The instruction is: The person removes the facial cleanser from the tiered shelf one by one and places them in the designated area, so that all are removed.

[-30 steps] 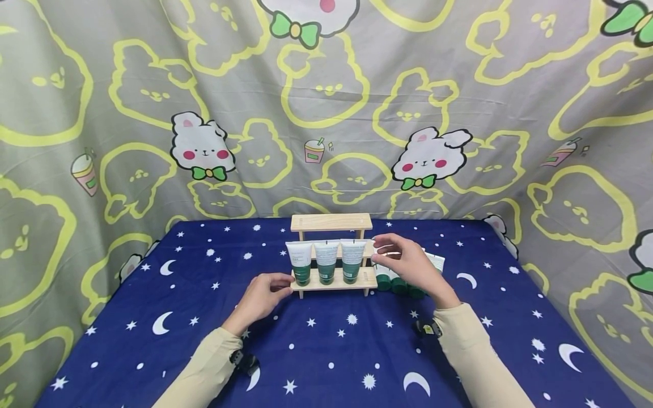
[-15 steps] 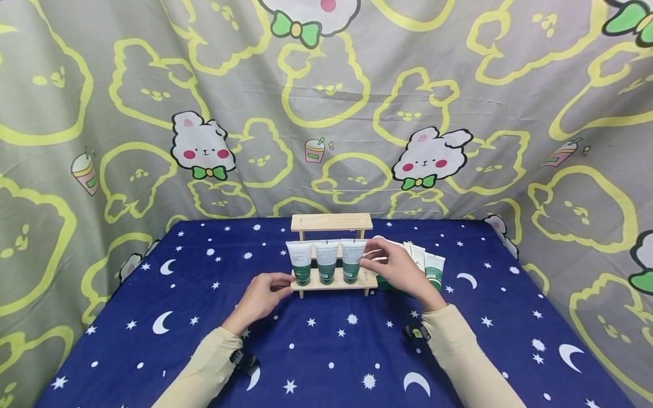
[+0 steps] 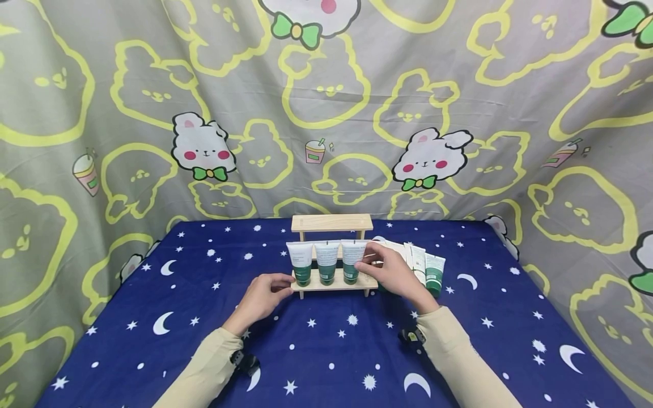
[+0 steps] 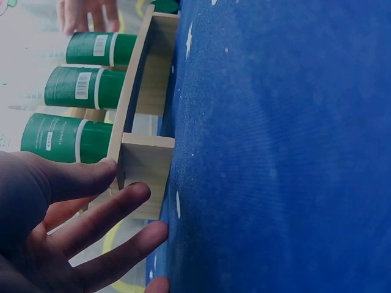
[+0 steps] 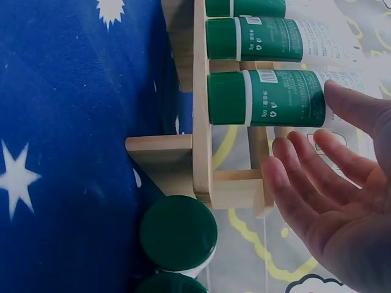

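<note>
Tube [image 5: 287,97], white above and green below, the rightmost of three in a row, had the thumb tip of the right hand [image 3: 390,271] against its side; that hand's four fingers were loosely bent beside it, apart from the thumb. The left hand [image 3: 262,294] had its thumb tip on the end of the front shelf [image 3: 368,284], with its last three fingers spread; the index was partly hidden, so whether it pinched the board could not be told. On this shelf the tube stood cap down, the middle tube [image 3: 326,262] and the left tube [image 3: 300,262] likewise, with gaps between their caps. Behind them rose the upper board of the wooden rack [image 3: 331,222]. Just right of the rack more tubes [image 3: 433,273] lay overlapping, partly hidden by the right hand. Pale sleeves [image 3: 201,365] covered both arms, with black devices [image 3: 246,362] at the wrists. Navy cloth [image 3: 316,377] with white moons and stars spread underneath, and beyond it hung a grey curtain [image 3: 245,90] with yellow outlines and white rabbits
</note>
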